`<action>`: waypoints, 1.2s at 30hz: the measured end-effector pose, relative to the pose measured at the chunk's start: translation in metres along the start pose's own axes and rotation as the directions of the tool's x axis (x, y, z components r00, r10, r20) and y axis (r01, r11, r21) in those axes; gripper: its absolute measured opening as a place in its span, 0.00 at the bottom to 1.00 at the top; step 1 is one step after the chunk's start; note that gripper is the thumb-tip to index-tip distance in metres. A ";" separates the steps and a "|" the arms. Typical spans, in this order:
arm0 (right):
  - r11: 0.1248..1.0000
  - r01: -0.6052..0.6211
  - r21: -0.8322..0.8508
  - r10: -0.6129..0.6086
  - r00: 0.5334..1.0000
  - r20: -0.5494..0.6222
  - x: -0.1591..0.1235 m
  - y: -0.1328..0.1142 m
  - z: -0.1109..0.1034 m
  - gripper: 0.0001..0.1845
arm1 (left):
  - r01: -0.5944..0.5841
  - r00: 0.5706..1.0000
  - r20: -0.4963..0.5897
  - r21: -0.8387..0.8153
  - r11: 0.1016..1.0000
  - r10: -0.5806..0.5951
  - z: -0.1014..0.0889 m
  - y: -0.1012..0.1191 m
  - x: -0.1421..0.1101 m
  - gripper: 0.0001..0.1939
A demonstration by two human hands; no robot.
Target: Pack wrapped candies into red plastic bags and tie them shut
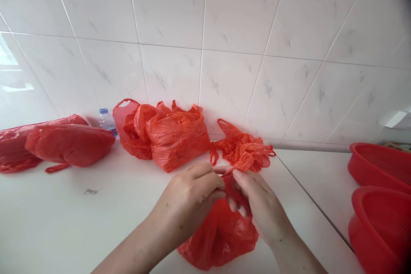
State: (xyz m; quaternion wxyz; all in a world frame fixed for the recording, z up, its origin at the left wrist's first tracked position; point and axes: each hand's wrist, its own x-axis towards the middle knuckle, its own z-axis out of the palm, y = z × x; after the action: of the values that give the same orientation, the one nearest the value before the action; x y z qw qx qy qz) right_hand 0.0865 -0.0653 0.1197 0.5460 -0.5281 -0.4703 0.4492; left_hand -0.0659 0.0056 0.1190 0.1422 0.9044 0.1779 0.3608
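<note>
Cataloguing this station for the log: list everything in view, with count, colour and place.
Held thin plastic bag: 1, red, front centre, between the hands
Bulging plastic bag: 1, red, by wall, centre
Loop-handled plastic bag: 1, red, directly left of it
Crumpled thin plastic bags: count unclear, red, right of centre
Flat-lying filled bags: 2, red, left
Plastic bottle: 1, clear, blue cap, behind the left bags
Round plastic baskets: 2, red, right edge
Small mark or scrap: 1, grey, left tabletop
Unclear object: 1, white, far right
Table: white, seam at right
Tiled wall: white, grey-veined, behind
Left hand, right hand: on held bag
</note>
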 end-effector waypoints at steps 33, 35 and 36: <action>0.853 -0.059 -0.519 -0.096 0.959 -0.266 0.065 0.066 -0.045 0.15 | 0.252 0.808 0.587 -0.266 0.931 -0.051 0.006 0.018 -0.007 0.12; 0.849 -0.059 -0.525 -0.087 0.964 -0.249 0.077 0.091 -0.053 0.13 | 0.357 0.776 0.625 -0.325 0.876 -0.085 0.012 0.019 -0.012 0.10; 0.852 -0.053 -0.521 -0.084 0.968 -0.235 0.082 0.102 -0.057 0.12 | 0.386 0.781 0.614 -0.334 0.860 -0.112 0.014 0.019 -0.013 0.08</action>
State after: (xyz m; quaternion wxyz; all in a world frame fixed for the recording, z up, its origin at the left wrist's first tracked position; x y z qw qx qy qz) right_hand 0.1557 0.0104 0.0209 0.4401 -0.7048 -0.5066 0.2300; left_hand -0.0610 -0.0189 0.1088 0.4381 0.8809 0.1611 0.0789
